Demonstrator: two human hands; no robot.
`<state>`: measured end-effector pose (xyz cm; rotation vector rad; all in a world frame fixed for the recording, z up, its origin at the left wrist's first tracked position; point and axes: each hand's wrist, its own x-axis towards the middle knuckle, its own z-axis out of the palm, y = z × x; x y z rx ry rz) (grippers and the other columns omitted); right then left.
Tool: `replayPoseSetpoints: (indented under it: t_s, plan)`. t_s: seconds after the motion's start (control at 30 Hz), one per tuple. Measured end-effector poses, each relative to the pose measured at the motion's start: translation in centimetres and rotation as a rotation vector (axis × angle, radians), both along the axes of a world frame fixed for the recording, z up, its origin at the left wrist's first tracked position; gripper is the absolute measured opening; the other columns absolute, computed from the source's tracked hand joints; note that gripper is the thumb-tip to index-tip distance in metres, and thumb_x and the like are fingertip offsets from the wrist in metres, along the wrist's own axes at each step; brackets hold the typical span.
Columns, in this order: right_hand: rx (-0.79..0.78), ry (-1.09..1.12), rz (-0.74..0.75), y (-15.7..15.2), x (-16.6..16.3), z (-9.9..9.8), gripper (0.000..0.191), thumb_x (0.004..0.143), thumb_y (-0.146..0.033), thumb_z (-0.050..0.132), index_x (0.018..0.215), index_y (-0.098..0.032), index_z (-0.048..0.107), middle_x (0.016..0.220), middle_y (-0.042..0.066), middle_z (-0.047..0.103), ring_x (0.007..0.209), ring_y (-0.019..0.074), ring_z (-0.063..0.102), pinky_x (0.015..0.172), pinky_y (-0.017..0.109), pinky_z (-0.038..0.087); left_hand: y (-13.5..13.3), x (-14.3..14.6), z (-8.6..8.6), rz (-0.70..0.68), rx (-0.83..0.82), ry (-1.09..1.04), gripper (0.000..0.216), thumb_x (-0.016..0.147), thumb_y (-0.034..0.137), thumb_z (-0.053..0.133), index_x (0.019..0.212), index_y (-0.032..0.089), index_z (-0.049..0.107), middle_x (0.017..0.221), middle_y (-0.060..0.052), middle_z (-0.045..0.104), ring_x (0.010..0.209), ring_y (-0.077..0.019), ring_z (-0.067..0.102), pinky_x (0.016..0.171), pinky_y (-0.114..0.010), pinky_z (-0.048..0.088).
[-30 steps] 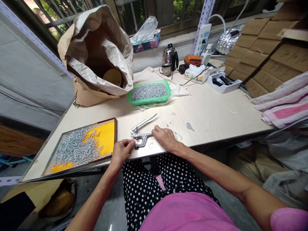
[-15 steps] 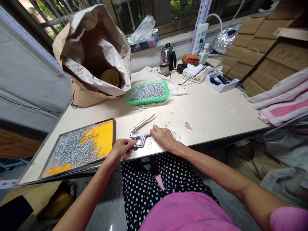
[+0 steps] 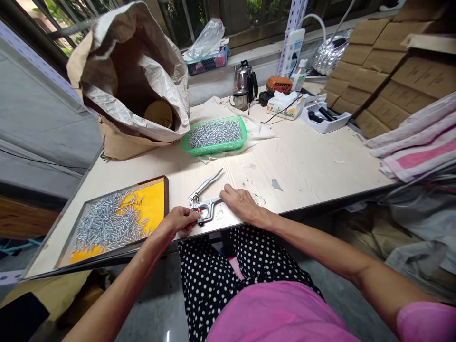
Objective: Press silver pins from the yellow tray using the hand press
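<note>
The head view shows the person's patterned trousers (image 3: 199, 285) below the front edge of a pale table (image 3: 306, 161). Near that edge, the left hand (image 3: 180, 220) has thumb and forefinger pressed together at the jaw end of a pair of silver pliers (image 3: 214, 202), beside its small red part; whether something tiny is pinched between the fingertips cannot be told. The right hand (image 3: 240, 203) is curled round the far end of the lower handle, palm down. The pliers lie on the tabletop between both hands, their upper handle (image 3: 206, 184) raised well away from the lower one.

Just left of the left hand sits a shallow framed tray (image 3: 166, 197) with a yellow lining (image 3: 155, 202); loose metal pieces (image 3: 107, 221) heap over its left and middle. Beyond the pliers, a green basket (image 3: 213, 150) is filled with similar metal pieces, set on a pale cloth. Left of it, a large sack (image 3: 128, 148) gapes open, a round brownish thing (image 3: 158, 114) inside. To the far right, a white tray (image 3: 326, 127) holds black items. Plain tabletop stretches from the right hand toward the white tray, marked by a grey patch (image 3: 276, 184). At the back stand a kettle (image 3: 244, 78) and stacked cardboard boxes (image 3: 366, 59).
</note>
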<state>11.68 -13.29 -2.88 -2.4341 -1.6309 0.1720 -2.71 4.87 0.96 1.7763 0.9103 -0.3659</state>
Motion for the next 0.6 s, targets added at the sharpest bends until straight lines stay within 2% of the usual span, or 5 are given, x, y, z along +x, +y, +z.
replayPoseSetpoints:
  t_s: [0.1,0.3,0.47,0.6]
  plan:
    - [-0.011,0.004,-0.006,0.0,-0.1,-0.2,0.031,0.102,-0.012,0.03,0.115,-0.017,0.057,0.118,0.013,0.058,0.083,0.0176,0.059,0.063,0.03,0.042,-0.8,-0.3,0.0,0.078,-0.014,0.002,0.053,0.049,0.063,0.083,0.053,0.017,0.057,0.045,0.005,0.046,0.042,-0.0064,0.035,0.044,-0.022,0.025]
    - [-0.042,-0.035,-0.02,-0.3,-0.4,0.1,0.033,0.102,-0.012,0.028,0.117,-0.018,0.056,0.116,0.011,0.058,0.078,0.0181,0.059,0.058,0.031,0.039,-2.2,-0.7,0.5,0.256,-0.04,0.005,0.062,0.041,0.064,0.086,0.072,0.016,0.064,0.059,0.003,0.058,0.05,-0.0089,0.049,0.049,-0.022,0.039]
    - [-0.05,-0.021,-0.01,-0.4,-0.4,0.5,0.034,0.102,-0.012,0.027,0.117,-0.017,0.056,0.117,0.011,0.058,0.076,0.0174,0.059,0.06,0.031,0.04,-2.4,-0.6,0.6,0.206,-0.007,0.023,0.06,0.042,0.065,0.084,0.069,0.016,0.062,0.056,0.003,0.056,0.049,-0.0082,0.047,0.048,-0.02,0.036]
    - [-0.022,-0.026,0.003,-0.3,-0.4,0.0,0.034,0.101,-0.01,0.027,0.116,-0.018,0.057,0.115,0.012,0.058,0.078,0.0174,0.058,0.061,0.031,0.041,-2.1,-0.4,0.5,0.197,-0.014,0.051,0.055,0.045,0.061,0.085,0.068,0.016,0.063,0.055,0.003,0.056,0.049,-0.0085,0.047,0.048,-0.021,0.038]
